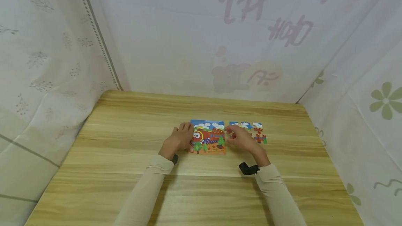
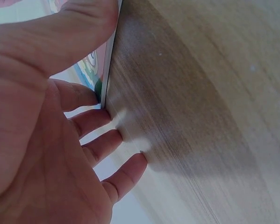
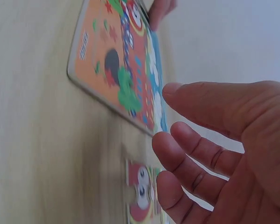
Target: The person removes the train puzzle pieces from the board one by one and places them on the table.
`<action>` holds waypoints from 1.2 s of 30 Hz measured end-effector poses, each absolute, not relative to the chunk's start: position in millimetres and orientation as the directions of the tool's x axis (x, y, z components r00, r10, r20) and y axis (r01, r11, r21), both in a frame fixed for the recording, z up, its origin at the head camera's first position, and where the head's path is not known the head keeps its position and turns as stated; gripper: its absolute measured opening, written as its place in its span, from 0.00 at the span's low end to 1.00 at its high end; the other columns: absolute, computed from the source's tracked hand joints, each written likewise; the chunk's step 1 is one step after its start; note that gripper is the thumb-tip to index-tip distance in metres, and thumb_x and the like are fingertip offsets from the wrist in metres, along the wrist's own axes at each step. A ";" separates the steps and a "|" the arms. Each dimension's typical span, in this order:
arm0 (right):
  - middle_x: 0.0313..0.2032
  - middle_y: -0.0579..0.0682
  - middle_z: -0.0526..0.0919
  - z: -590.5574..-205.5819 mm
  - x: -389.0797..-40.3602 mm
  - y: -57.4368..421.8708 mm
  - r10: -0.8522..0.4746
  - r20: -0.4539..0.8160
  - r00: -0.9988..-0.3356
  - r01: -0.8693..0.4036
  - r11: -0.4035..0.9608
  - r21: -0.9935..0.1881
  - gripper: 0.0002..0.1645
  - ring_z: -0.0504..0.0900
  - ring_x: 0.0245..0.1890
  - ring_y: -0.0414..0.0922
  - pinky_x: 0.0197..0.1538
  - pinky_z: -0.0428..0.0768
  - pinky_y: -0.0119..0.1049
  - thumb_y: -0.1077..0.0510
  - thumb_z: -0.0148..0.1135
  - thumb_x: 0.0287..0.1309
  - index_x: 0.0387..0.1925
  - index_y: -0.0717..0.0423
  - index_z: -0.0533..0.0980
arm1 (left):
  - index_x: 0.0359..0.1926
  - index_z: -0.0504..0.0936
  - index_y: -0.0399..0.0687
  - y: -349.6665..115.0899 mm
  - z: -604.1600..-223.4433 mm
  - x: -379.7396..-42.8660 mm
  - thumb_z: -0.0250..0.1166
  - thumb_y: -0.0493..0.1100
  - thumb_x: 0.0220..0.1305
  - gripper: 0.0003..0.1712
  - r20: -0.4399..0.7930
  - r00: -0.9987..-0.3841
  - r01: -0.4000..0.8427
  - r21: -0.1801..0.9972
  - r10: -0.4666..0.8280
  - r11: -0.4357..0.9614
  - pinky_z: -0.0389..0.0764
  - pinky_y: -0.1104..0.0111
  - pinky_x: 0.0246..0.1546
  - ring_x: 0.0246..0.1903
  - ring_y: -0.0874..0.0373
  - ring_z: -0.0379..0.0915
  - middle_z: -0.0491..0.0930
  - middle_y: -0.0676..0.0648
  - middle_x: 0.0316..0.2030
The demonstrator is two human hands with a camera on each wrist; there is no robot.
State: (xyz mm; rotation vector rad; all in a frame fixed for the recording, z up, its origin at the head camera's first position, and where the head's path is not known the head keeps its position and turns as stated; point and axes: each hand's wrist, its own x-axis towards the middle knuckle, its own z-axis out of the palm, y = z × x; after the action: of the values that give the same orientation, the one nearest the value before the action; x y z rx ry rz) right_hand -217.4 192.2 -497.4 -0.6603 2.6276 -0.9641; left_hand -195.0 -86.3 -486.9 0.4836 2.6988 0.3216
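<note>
A picture board (image 1: 208,137) with a red cartoon train, green trees and a blue sky lies on the wooden table. Along its left edge rests my left hand (image 1: 181,137). In the left wrist view, the thumb (image 2: 90,23) and index finger touch the board's edge, and the other fingertips touch the tabletop. My right hand (image 1: 242,138) is beside the board's right edge, fingers loosely bent. The right wrist view shows nothing between that thumb and those fingers. Jigsaw pieces (image 1: 260,138) of a similar picture lie around and partly under the right hand; some are hidden.
The wooden table (image 1: 132,170) spreads out around the hands. Printed cloth curtains (image 1: 172,44) hang behind and at both sides. Dark straps (image 1: 248,168) sit at the wrists, below beige sleeves.
</note>
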 end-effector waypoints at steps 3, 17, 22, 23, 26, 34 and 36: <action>0.46 0.57 0.80 -500.3 -216.5 182.9 -0.509 -0.099 -0.855 -0.322 0.671 -0.668 0.24 0.79 0.34 0.44 0.34 0.77 0.36 0.66 0.67 0.59 0.57 0.63 0.76 | 0.75 0.52 0.34 -86.5 -487.1 -195.0 0.74 0.55 0.53 0.59 -0.322 -0.869 0.288 0.287 0.375 0.914 0.58 0.42 0.68 0.74 0.39 0.45 0.51 0.35 0.74; 0.46 0.53 0.84 -506.2 -210.7 142.1 -0.592 -0.114 -0.798 -0.395 0.655 -0.644 0.18 0.82 0.44 0.47 0.48 0.82 0.42 0.60 0.69 0.60 0.52 0.60 0.80 | 0.75 0.52 0.34 -86.1 -487.7 -195.7 0.74 0.55 0.52 0.60 -0.321 -0.868 0.294 0.282 0.379 0.913 0.59 0.43 0.67 0.73 0.39 0.46 0.51 0.34 0.73; 0.32 0.49 0.81 -508.1 -209.7 128.6 -0.702 -0.060 -0.710 -0.508 0.570 -0.646 0.13 0.73 0.28 0.39 0.34 0.72 0.30 0.66 0.64 0.58 0.46 0.60 0.82 | 0.76 0.51 0.34 -86.5 -487.9 -196.7 0.74 0.56 0.53 0.60 -0.331 -0.864 0.297 0.272 0.379 0.915 0.59 0.43 0.67 0.74 0.39 0.45 0.50 0.35 0.74; 0.29 0.48 0.79 -508.4 -209.2 126.1 -0.712 -0.064 -0.700 -0.513 0.563 -0.648 0.14 0.70 0.26 0.38 0.31 0.69 0.29 0.67 0.63 0.57 0.46 0.59 0.82 | 0.76 0.51 0.34 -86.3 -487.9 -197.0 0.74 0.56 0.53 0.60 -0.332 -0.864 0.296 0.274 0.379 0.915 0.59 0.43 0.67 0.74 0.39 0.45 0.50 0.35 0.74; 0.27 0.46 0.76 -510.0 -207.2 119.7 -0.715 -0.101 -0.691 -0.502 0.576 -0.645 0.18 0.66 0.23 0.37 0.29 0.64 0.29 0.66 0.63 0.59 0.52 0.56 0.81 | 0.76 0.50 0.35 -86.1 -487.8 -197.7 0.74 0.57 0.53 0.61 -0.343 -0.861 0.292 0.269 0.375 0.918 0.59 0.43 0.67 0.74 0.39 0.45 0.49 0.35 0.75; 0.59 0.52 0.78 -507.6 -201.2 111.3 -0.692 -0.144 -0.708 -0.489 0.626 -0.607 0.24 0.77 0.49 0.47 0.52 0.75 0.44 0.60 0.68 0.60 0.58 0.55 0.77 | 0.76 0.49 0.35 -86.6 -488.9 -198.6 0.74 0.57 0.52 0.62 -0.346 -0.862 0.290 0.263 0.370 0.920 0.58 0.43 0.67 0.74 0.39 0.43 0.49 0.35 0.75; 0.54 0.53 0.80 -506.6 -201.6 111.3 -0.699 -0.141 -0.701 -0.488 0.615 -0.619 0.23 0.77 0.42 0.46 0.45 0.74 0.40 0.63 0.66 0.61 0.58 0.56 0.77 | 0.76 0.49 0.35 -86.5 -489.4 -199.3 0.74 0.57 0.52 0.62 -0.346 -0.862 0.291 0.262 0.371 0.920 0.58 0.43 0.67 0.74 0.39 0.43 0.49 0.35 0.75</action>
State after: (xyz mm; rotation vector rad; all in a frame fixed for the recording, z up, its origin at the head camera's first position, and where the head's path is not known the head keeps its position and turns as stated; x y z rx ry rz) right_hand -201.6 111.3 -506.6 -0.9501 2.4726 -0.7881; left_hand -199.3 -86.5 -489.4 0.4825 2.6847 0.2824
